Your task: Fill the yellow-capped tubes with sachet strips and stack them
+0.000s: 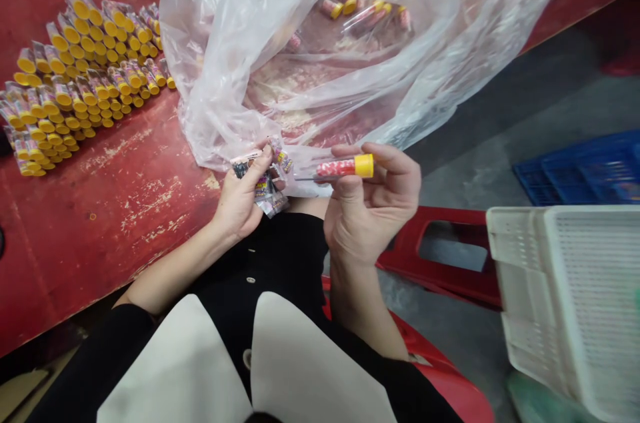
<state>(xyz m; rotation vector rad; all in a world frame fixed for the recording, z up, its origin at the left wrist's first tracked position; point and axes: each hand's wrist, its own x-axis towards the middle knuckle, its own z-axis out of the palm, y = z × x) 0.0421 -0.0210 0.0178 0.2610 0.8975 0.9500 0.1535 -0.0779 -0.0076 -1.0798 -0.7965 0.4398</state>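
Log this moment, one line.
left hand: holds shiny printed packets | right hand: holds clear yellow-capped plastic tube | red table: translucent plastic bag, stacked yellow-capped tubes

The right hand [370,210] pinches a yellow-capped tube [345,167] — the left hand [241,200], at nine o'clock, grips printed packets [266,188]. Stacked tubes [89,98] lie at ten, a plastic bag [215,76] at twelve.

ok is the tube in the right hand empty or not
Not empty: red and white contents show through the clear tube beside its yellow cap. How far they fill it, I cannot tell.

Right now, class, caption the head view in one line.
Right hand holds a yellow-capped tube, left hand printed pieces, near a plastic bag.
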